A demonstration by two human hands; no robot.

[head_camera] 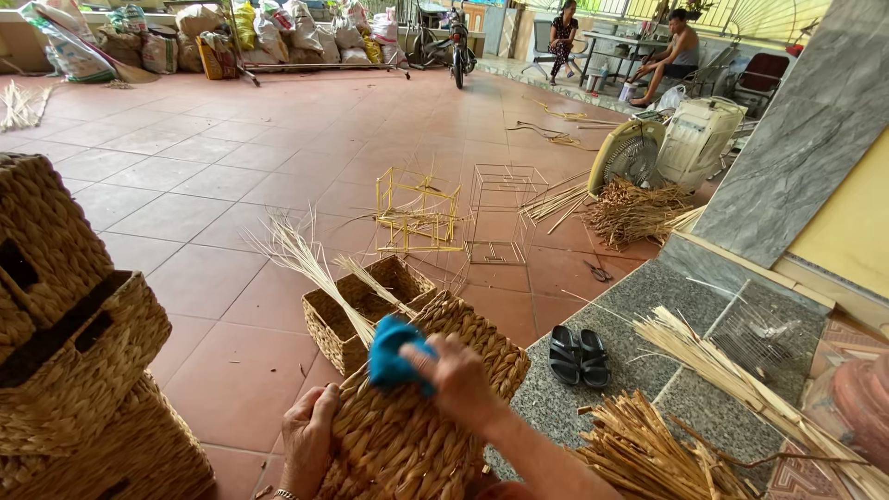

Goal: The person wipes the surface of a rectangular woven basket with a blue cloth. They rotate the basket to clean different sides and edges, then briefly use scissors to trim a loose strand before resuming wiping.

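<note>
A woven straw basket (407, 435) lies on its side in front of me, bottom centre. My left hand (308, 435) presses flat against its left side. My right hand (458, 380) rests on top of it and grips a blue cloth (394, 352) against the weave. Just behind it stands a smaller open woven basket (356, 315) with loose pale straw strands (301, 255) sticking out of it.
Stacked woven baskets (74, 352) rise at the left. Yellow wire frames (417, 213) and a grey wire frame (500, 213) stand on the tiled floor. Black sandals (579, 355), straw bundles (648, 454), scissors (599, 272) and a fan (634, 157) lie right. Two people sit far back.
</note>
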